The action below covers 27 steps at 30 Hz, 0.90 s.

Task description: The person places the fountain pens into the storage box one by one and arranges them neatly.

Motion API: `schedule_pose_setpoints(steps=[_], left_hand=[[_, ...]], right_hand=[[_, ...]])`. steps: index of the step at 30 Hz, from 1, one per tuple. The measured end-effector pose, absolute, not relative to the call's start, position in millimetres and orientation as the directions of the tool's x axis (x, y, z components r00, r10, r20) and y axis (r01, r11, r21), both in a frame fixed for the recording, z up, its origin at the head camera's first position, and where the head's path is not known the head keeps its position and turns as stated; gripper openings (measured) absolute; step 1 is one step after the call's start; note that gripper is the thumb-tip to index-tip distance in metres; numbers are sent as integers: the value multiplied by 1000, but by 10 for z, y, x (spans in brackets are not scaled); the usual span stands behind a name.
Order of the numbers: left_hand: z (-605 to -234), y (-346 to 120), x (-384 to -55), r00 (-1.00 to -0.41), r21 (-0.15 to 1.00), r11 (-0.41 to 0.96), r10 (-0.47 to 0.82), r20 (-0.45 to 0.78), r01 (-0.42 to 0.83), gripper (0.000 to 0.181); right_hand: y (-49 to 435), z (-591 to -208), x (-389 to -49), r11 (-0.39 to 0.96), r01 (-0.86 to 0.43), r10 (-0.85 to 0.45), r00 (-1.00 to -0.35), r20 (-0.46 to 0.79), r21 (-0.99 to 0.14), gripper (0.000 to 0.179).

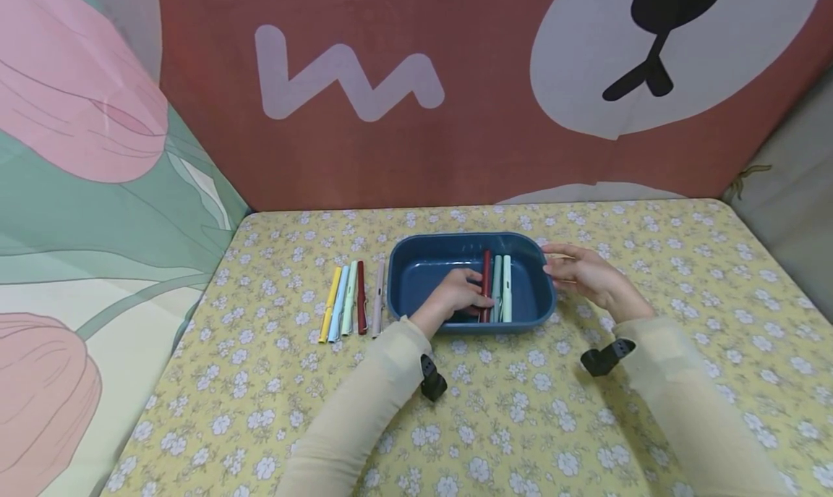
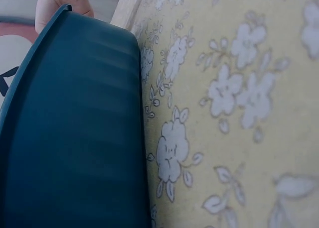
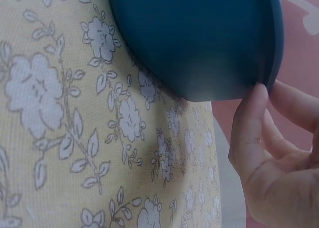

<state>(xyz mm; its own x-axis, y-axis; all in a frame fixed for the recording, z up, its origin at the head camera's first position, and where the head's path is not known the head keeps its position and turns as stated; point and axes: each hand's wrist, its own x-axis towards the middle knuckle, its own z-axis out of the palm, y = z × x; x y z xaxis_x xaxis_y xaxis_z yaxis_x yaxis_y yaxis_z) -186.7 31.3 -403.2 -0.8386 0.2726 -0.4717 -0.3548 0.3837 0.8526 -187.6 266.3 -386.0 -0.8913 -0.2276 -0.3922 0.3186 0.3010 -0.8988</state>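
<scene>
I'm remotely pinching the red pen with the left hand inside the box, apparently lining it up left of the teal pen, while the right hand is pinching the right rim, probably steadying the box.

In the head view, a yellow floral cloth spreads across six o'clock. A reddish-brown backdrop stands at twelve, printed with a pale zigzag at eleven and a whitish muzzle at two. A pink flower shows at ten, a peach flower at eight, a greyish panel at three.
</scene>
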Motion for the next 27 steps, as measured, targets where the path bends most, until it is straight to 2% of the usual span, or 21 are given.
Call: schedule_pose_setpoints(steps=[16, 27], left_hand=[[-4027, 315, -1848, -844, 845, 422, 271, -463, -328, 50], [-4044, 307, -1852, -845, 859, 388, 280, -455, -334, 49]], right_hand=[[2657, -3842, -1866, 295, 324, -234, -888, -397, -899, 62], [2652, -3844, -1875, 303, 325, -231, -887, -400, -896, 61]])
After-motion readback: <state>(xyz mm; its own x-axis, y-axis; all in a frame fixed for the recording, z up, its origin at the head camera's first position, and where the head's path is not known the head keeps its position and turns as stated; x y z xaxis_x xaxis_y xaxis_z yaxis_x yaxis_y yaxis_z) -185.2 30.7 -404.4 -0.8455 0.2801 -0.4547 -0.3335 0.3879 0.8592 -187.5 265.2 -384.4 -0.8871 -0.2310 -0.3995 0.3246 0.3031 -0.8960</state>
